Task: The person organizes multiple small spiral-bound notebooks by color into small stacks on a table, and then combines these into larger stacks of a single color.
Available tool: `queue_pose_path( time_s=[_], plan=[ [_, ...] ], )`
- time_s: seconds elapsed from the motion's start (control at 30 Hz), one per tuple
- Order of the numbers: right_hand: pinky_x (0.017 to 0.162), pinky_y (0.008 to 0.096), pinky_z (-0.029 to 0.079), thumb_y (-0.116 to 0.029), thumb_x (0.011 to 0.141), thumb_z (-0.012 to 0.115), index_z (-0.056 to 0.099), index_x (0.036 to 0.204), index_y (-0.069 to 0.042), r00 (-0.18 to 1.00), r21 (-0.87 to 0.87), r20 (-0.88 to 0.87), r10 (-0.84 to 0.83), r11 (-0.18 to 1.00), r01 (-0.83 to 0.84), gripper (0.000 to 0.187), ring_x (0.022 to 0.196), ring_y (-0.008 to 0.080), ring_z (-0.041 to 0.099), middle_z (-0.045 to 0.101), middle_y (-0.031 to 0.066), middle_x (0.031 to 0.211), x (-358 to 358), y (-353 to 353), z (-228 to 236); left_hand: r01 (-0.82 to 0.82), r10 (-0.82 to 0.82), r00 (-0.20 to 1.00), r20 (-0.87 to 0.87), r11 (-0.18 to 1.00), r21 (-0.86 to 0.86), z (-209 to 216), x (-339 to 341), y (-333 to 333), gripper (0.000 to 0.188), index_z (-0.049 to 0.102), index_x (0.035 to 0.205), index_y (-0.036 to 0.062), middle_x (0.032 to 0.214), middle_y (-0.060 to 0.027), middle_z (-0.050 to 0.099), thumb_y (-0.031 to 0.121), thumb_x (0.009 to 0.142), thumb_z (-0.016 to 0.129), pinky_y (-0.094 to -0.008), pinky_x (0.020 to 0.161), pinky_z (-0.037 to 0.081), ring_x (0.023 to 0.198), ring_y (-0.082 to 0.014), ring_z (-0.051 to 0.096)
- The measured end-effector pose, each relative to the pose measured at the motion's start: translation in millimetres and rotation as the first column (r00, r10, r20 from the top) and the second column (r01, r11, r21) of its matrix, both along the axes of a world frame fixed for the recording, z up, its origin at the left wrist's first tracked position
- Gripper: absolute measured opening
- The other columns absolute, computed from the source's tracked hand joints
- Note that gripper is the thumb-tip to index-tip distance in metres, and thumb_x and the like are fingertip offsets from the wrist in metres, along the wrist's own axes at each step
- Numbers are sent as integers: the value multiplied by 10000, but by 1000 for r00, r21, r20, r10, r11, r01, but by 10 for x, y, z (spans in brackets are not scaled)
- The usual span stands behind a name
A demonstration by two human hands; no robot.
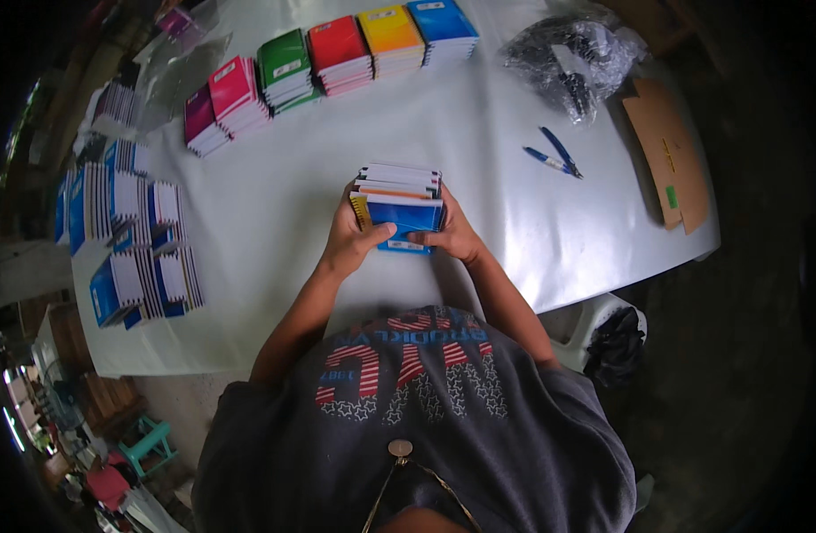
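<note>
Notebook bundle (408, 216) first: it's in the middle of the view, near the person's side of the desk (275, 222), gripped between both hands. Can't tell if its bottom touches the desk.

OK, left to right. Way down on the left there's a teal stool (149, 444) on the floor. Above it, at the left side of the desk, sits a cluster of notebook piles (128, 197), blue covers showing with lots of pale page edges. Some clear plastic (177, 84) lies near the far left corner.

Then a slanting row of neat stacks along the far side: purple (204, 122), pink (237, 91), green (285, 69), red (340, 53), yellow (391, 35), blue (442, 31).

Below that row, the left hand (348, 238) is wrapped around the bundle's left side, thumb on the blue cover in front. A bit of yellow cover peeks out by it. The right hand (459, 233) clasps the other side, thumb also on the blue front.

Further right: a blue-handled tool (568, 165) with its handles spread, crumpled clear wrap (594, 67) behind it, a black bag (617, 346) hanging at a white seat (590, 320) beside the desk, and brown cardboard (665, 142) near the right edge.
</note>
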State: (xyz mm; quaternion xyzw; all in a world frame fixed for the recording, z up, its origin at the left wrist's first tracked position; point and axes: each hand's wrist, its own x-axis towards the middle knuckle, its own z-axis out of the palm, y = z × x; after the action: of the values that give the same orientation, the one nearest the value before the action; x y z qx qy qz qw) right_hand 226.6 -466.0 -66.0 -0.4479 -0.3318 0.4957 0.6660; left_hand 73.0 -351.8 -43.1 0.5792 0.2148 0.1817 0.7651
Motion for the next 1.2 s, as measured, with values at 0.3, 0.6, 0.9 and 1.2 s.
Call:
queue_pose_path(
  time_s=[0.3,0.6,0.9,1.2],
  plan=[
    [903,327,397,-256,512,879,371,1200,-61,931,110,294,-217,975,193,877,1038,189,483,486,96,1102,-332,-33,-269,-76,49,989,138,978,192,-493,-92,-135,770,302,1298,68,1116,-73,486,14,628,677,-318,936,385,1049,-173,493],
    [818,298,454,-279,489,888,450,1093,-22,802,37,525,-285,949,313,789,914,150,559,588,79,945,-305,-50,-406,210,-71,973,-219,665,717,-805,-173,86,621,418,1177,10,1124,-123,508,89,661,754,-328,884,425,1034,-231,514],
    [851,349,473,-170,680,716,401,1188,-21,976,-119,-106,-190,977,177,616,937,229,574,566,114,1021,100,-136,-25,436,-328,876,-355,853,286,90,347,160,426,555,1061,-34,976,-154,614,261,784,686,-331,732,481,850,-174,587],
    [752,345,540,-200,706,694,396,1167,3,874,-210,-376,-308,947,243,586,852,219,624,578,128,974,447,-182,-258,154,154,975,-161,58,986,405,2567,1311,458,487,1203,22,1188,-168,539,274,834,587,-387,898,421,1083,-320,519]
  ],
)
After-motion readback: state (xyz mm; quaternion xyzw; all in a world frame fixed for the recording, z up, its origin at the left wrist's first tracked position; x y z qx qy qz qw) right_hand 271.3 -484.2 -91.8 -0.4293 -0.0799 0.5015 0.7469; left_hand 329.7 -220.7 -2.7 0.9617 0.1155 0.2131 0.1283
